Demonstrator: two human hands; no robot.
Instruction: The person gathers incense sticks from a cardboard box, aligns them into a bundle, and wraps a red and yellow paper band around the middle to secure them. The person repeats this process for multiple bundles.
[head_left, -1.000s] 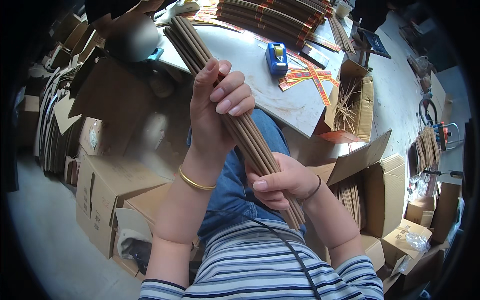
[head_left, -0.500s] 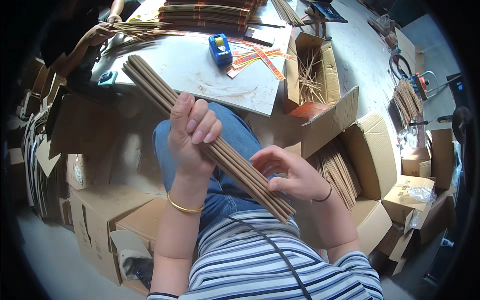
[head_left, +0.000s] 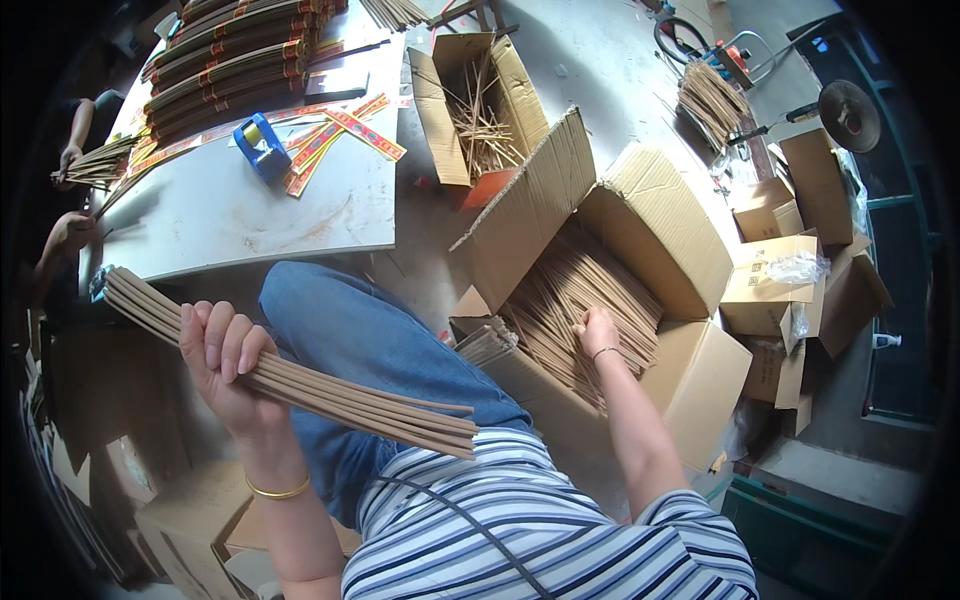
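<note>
The pale surface (head_left: 300,225) spreads across the upper left, beyond the person's knee (head_left: 310,300). Right of the knee stands an open carton (head_left: 665,225), flaps spread. Inside lie loose brown sticks (head_left: 570,300), most slanting from upper left to lower right. A bundle (head_left: 360,402) of similar sticks slants the same way, but flatter, across the lap. The left grip (head_left: 235,365) is wrapped around this bundle toward its upper end, well apart from the carton. The right grip (head_left: 598,328) is the nearer to the loose sticks, which lie directly beneath it; its fingertips are partly hidden, so I cannot tell whether it is closed on any.
</note>
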